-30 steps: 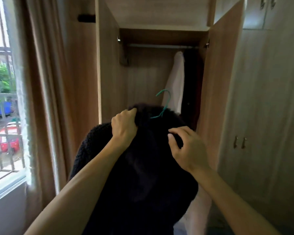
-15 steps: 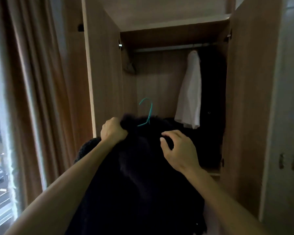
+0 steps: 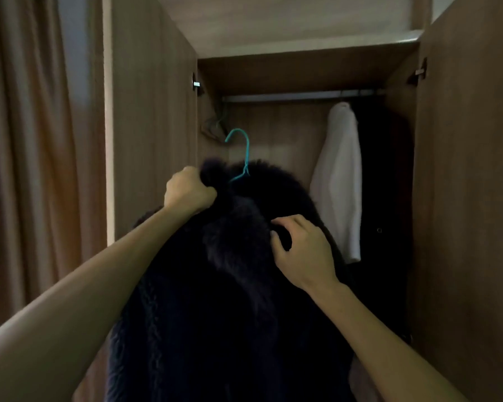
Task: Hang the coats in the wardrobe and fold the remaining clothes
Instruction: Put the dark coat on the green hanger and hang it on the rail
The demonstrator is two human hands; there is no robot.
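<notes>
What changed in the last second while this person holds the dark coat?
The dark coat and teal hanger rose towards the rail as the person stepped closer. Left hand keeps its grip beside the hanger, right hand still pinches the coat; white garment unmoved.

Lifted: black coat held higher, its teal hanger hook now upper centre of the frame and much nearer the rail than a second ago. Left hand, gripping the collar, has risen with it. View swung onto the wardrobe: window gone from the left edge, curtain fills it; white garment now right of centre.
</notes>
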